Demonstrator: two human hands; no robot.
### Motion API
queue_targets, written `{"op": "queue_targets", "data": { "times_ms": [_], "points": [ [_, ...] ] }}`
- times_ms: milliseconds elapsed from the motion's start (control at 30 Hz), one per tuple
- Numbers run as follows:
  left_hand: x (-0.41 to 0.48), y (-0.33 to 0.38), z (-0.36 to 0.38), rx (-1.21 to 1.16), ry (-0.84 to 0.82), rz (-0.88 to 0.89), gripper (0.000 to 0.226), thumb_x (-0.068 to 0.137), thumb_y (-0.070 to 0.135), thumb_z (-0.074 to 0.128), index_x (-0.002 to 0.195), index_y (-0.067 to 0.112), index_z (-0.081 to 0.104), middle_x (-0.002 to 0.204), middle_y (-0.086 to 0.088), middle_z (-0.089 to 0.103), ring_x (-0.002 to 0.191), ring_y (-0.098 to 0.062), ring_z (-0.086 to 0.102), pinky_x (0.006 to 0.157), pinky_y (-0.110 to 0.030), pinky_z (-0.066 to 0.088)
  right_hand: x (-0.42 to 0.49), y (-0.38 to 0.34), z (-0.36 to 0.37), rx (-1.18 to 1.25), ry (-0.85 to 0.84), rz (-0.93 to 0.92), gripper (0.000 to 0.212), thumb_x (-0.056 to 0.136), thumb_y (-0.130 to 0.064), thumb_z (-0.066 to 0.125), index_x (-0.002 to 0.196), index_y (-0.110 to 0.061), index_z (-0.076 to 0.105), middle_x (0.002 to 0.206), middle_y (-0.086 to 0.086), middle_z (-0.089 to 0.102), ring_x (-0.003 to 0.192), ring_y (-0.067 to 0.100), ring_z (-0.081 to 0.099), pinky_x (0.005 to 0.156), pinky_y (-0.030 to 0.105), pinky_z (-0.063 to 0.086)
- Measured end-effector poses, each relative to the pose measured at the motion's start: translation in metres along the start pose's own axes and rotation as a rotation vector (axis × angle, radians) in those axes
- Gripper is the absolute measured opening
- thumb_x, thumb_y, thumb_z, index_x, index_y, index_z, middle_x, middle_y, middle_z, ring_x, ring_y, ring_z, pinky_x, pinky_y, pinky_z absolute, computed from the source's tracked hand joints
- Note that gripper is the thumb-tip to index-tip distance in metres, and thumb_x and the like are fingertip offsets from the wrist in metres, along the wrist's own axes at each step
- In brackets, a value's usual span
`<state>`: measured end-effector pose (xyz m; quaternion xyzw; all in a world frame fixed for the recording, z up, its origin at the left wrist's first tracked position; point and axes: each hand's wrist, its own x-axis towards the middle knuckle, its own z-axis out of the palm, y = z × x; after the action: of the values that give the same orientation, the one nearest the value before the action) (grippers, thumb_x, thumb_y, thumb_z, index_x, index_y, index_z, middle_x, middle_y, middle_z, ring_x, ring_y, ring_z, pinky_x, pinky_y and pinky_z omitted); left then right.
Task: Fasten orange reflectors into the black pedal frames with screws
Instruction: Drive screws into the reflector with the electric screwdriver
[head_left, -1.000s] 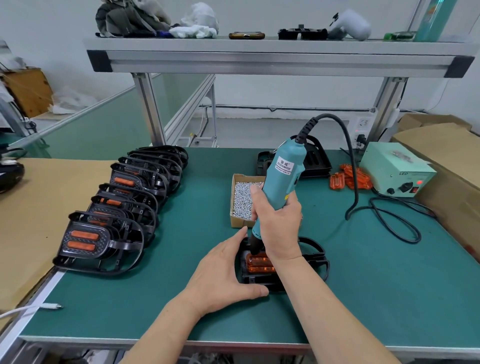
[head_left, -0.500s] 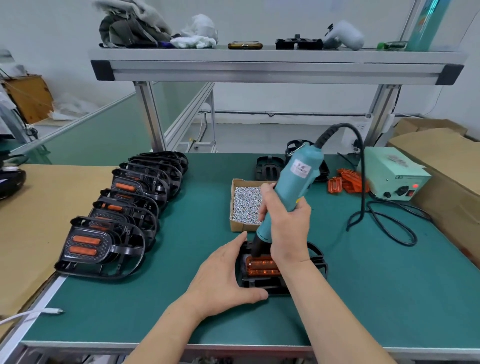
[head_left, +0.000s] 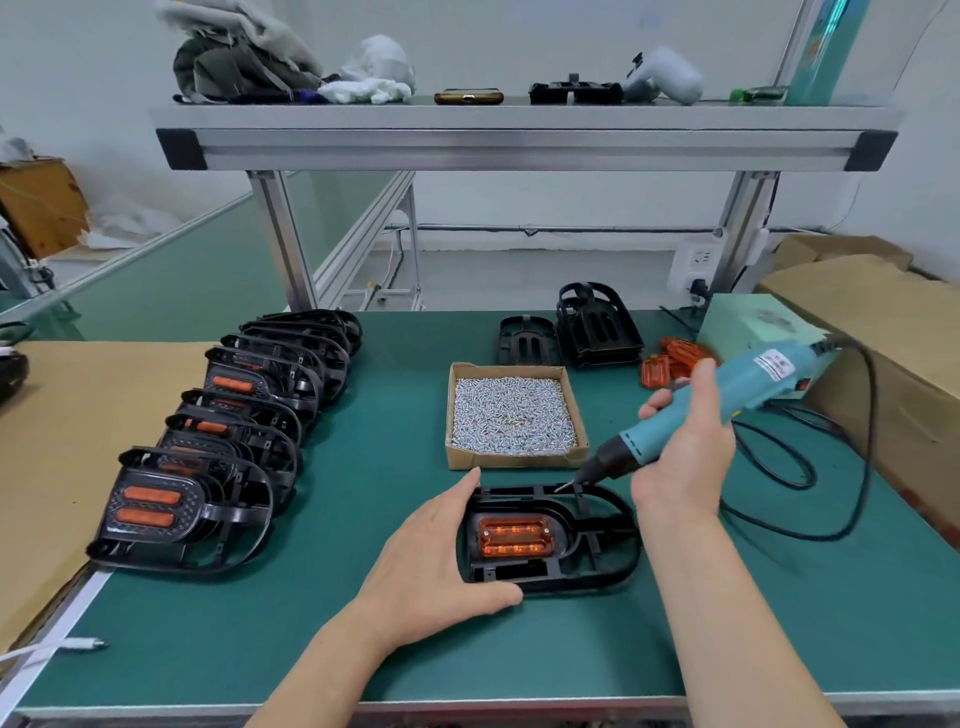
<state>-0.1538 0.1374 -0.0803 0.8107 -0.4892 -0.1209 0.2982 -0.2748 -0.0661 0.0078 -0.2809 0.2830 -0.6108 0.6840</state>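
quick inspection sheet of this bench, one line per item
Surface: green mat, cardboard sheet to its left.
Job's things: pedal frame with orange reflector seated; box of screws behind it; finished pedals in a row at left; empty frames and loose reflectors at back.
Clutter: cloths and a phone on the shelf.
Hands: left hand holds the frame's left end; right hand grips the screwdriver, tilted, bit by the frame's far edge.
Cables: black cord looped on the mat at right; white cable at front left.
Surroundings: power box, cardboard boxes at right.
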Motion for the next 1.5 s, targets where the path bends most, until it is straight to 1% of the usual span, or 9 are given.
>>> {"op": "queue_targets", "data": {
  "times_ms": [100, 367, 533, 733, 800, 900, 1100, 1367, 1500],
  "points": [
    [-0.001, 0.001, -0.001, -0.004, 0.003, 0.015, 0.117, 0.058, 0.079, 0.067, 0.150, 0.051, 0.000, 0.146, 0.038, 0.023, 0.137, 0.009, 0.027, 0.109, -0.016, 0.025, 0.012, 0.000, -0.017, 0.042, 0.120, 0.093, 0.027, 0.097, -0.048, 0.059, 0.097, -0.021, 0.056, 0.061, -0.009, 0.065, 0.059, 0.008, 0.064, 0.062, 0.023, 0.053],
    [-0.003, 0.003, -0.005, 0.017, -0.038, 0.054, 0.102, 0.069, 0.066, 0.061, 0.154, 0.042, 0.009, 0.159, 0.023, 0.017, 0.144, 0.000, 0.024, 0.118, -0.026, 0.024, 0.028, 0.018, -0.050, -0.068, 0.243, 0.233, 0.024, 0.103, -0.033, 0.054, 0.118, -0.015, 0.049, 0.091, 0.008, 0.069, 0.076, 0.016, 0.071, 0.068, 0.026, 0.056],
    [-0.004, 0.003, -0.004, 0.065, -0.061, 0.054, 0.096, 0.067, 0.075, 0.055, 0.152, 0.044, 0.022, 0.162, 0.020, 0.007, 0.147, -0.003, 0.014, 0.119, -0.024, 0.017, 0.032, 0.025, -0.056, -0.273, 0.218, 0.233, 0.026, 0.100, -0.032, 0.056, 0.118, -0.015, 0.046, 0.090, -0.001, 0.069, 0.077, 0.013, 0.069, 0.067, 0.027, 0.046],
    [-0.003, 0.003, -0.003, 0.096, -0.071, 0.054, 0.105, 0.062, 0.082, 0.061, 0.151, 0.049, 0.018, 0.161, 0.027, -0.006, 0.148, -0.004, 0.010, 0.121, -0.032, 0.020, 0.034, 0.028, -0.066, -0.461, 0.125, 0.280, 0.029, 0.099, -0.028, 0.062, 0.114, -0.005, 0.051, 0.091, 0.000, 0.059, 0.060, 0.009, 0.064, 0.085, 0.035, 0.053],
    [-0.003, 0.003, -0.003, 0.108, -0.067, 0.061, 0.105, 0.062, 0.082, 0.061, 0.152, 0.047, 0.019, 0.161, 0.025, -0.001, 0.149, -0.005, 0.011, 0.121, -0.032, 0.020, 0.038, 0.025, -0.071, -0.456, 0.074, 0.302, 0.024, 0.100, -0.022, 0.061, 0.110, -0.003, 0.052, 0.095, 0.006, 0.060, 0.056, 0.008, 0.067, 0.076, 0.029, 0.058],
    [-0.002, 0.001, -0.002, 0.115, -0.064, 0.064, 0.104, 0.062, 0.082, 0.059, 0.152, 0.047, 0.019, 0.162, 0.023, 0.003, 0.148, -0.005, 0.012, 0.121, -0.034, 0.020, 0.046, 0.018, -0.080, -0.523, -0.009, 0.329, 0.021, 0.100, -0.018, 0.062, 0.105, 0.001, 0.058, 0.102, 0.011, 0.069, 0.074, 0.018, 0.071, 0.059, 0.022, 0.060],
    [-0.001, 0.001, 0.000, 0.108, -0.057, 0.079, 0.102, 0.063, 0.082, 0.060, 0.151, 0.049, 0.020, 0.161, 0.026, 0.004, 0.147, 0.000, 0.012, 0.121, -0.030, 0.021, 0.057, 0.008, -0.090, -0.896, -0.081, 0.330, 0.037, 0.096, -0.034, 0.065, 0.088, 0.002, 0.065, 0.070, 0.015, 0.075, 0.052, 0.019, 0.070, 0.045, 0.021, 0.053],
    [-0.003, 0.001, -0.002, -0.066, 0.001, 0.067, 0.098, 0.060, 0.070, 0.072, 0.147, 0.044, 0.035, 0.145, 0.035, 0.021, 0.139, 0.010, 0.023, 0.115, -0.017, 0.024, 0.054, 0.009, -0.091, -1.108, -0.119, 0.245, 0.042, 0.095, -0.045, 0.059, 0.090, -0.003, 0.058, 0.059, 0.007, 0.072, 0.059, 0.027, 0.074, 0.070, 0.043, 0.061],
    [-0.005, 0.005, -0.007, -0.202, 0.015, 0.041, 0.090, 0.063, 0.066, 0.071, 0.143, 0.038, 0.043, 0.133, 0.027, 0.034, 0.132, 0.002, 0.037, 0.113, -0.022, 0.032, 0.040, 0.015, -0.089, -1.282, -0.148, 0.045, 0.039, 0.096, -0.042, 0.052, 0.075, -0.009, 0.054, 0.052, -0.002, 0.068, 0.048, 0.019, 0.067, 0.066, 0.038, 0.057]
  ]
}}
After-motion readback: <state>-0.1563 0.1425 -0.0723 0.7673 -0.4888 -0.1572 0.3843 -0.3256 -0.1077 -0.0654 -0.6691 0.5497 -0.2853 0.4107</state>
